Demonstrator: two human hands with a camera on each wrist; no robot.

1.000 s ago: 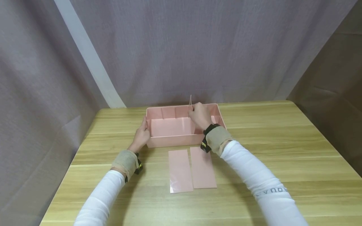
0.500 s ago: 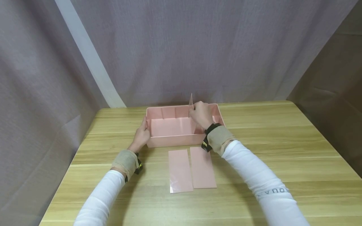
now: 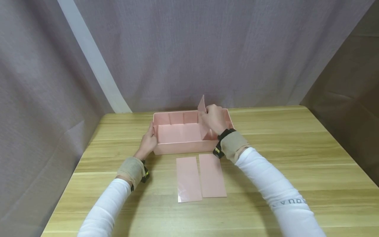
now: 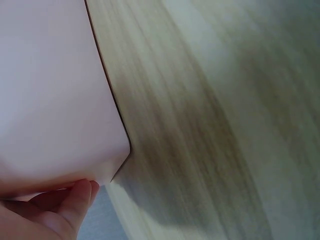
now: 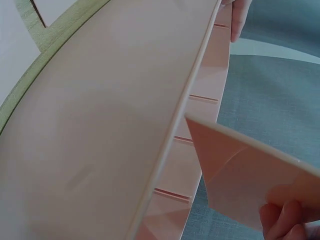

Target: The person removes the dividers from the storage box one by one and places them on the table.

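Change: since the earlier frames the divider panel (image 3: 202, 104) has been lifted higher out of the pink organizer tray (image 3: 189, 146) and tilted, so that more of its face is seen above the back wall; the right hand (image 3: 215, 119) has been raised slightly with it, while the left hand (image 3: 148, 142) has been kept in place.
Right hand: the divider panel (image 5: 250, 185) is pinched at its right edge, with fingertips (image 5: 285, 220) curled onto it in the right wrist view; the grip is clamped on the panel above the right part of the tray.
Left hand: the tray's left end is held at its front corner, thumb over the rim and fingers against the outer wall; in the left wrist view a fingertip (image 4: 75, 200) is seen touching the tray's rounded corner (image 4: 60, 100). The grip is closed around the tray wall.
Organizer tray: it is placed at the far edge of the desk (image 3: 296, 158), about midway along it; slotted ribs are seen along the inside of its back wall (image 5: 200, 125).
Loose panels: two flat pink panels, one on the left (image 3: 188, 178) and one on the right (image 3: 212, 175), are laid side by side on the desk just in front of the tray, touching or nearly touching each other.
Surroundings: a grey curtain (image 3: 207, 49) is hung behind the desk; white sleeves (image 3: 275, 191) and tan wrist bands (image 3: 131, 170) are worn on both arms.
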